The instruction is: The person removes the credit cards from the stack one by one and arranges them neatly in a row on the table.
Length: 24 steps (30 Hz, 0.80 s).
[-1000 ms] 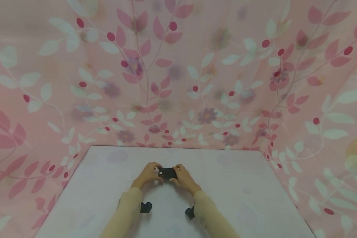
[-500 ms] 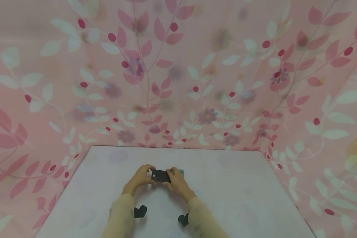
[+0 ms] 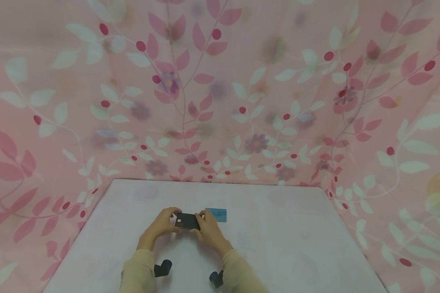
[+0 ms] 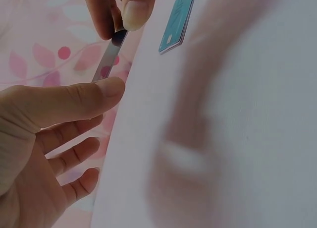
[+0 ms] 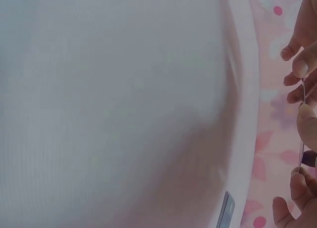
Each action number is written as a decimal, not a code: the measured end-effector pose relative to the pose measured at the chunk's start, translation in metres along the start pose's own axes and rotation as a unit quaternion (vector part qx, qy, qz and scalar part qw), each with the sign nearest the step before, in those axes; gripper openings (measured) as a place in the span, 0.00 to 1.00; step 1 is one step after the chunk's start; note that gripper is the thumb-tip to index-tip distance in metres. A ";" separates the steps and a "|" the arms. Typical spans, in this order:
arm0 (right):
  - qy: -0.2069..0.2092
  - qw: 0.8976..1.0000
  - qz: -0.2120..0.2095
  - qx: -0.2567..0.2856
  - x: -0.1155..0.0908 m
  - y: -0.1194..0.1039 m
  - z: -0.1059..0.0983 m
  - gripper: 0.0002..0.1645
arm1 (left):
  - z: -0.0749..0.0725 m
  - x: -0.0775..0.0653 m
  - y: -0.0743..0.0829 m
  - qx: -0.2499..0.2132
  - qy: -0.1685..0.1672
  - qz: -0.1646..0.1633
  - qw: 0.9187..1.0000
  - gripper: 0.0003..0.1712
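A black card (image 3: 187, 221) with a small pale chip is held up over the white table by both hands. My left hand (image 3: 161, 222) pinches its left end between thumb and fingers. On the opposite end, my right hand (image 3: 210, 232) grips the card, its fingers over the right edge. The left wrist view shows the black card (image 4: 110, 57) nearly edge-on between the two hands. Just beyond the right hand lies a blue card (image 3: 220, 215) with large dark lettering, flat on the table; seen from the left wrist, this blue card (image 4: 177, 22) has a layered edge.
The white table (image 3: 289, 236) reaches back to a pink curtain (image 3: 220, 101) printed with leaves and berries, which also hangs along both sides. A dark piece (image 3: 163, 268) juts inward from the left sleeve, and a similar dark piece (image 3: 216, 279) from the right.
Both hands have moved left and toward the body, carrying the black card between them. The blue card, hidden behind at first, has come into view on the table.
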State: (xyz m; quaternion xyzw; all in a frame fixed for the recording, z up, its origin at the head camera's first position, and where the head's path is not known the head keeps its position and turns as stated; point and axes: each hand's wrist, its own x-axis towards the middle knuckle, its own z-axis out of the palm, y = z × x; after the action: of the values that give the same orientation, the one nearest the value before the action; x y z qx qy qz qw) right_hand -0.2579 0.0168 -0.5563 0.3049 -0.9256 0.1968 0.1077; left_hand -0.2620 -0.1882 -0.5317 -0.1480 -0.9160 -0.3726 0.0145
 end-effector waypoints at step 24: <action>0.026 0.999 -0.025 -0.022 0.006 -0.048 0.016 0.33 | -0.029 -0.047 -0.014 -0.015 0.021 -0.052 0.998 0.34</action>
State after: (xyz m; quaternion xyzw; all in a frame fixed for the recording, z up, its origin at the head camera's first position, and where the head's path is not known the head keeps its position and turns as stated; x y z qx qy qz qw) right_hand -0.2347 -0.0283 -0.5547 0.3199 -0.9189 0.1811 0.1429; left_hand -0.2233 -0.2305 -0.5267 -0.0925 -0.9161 -0.3900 0.0117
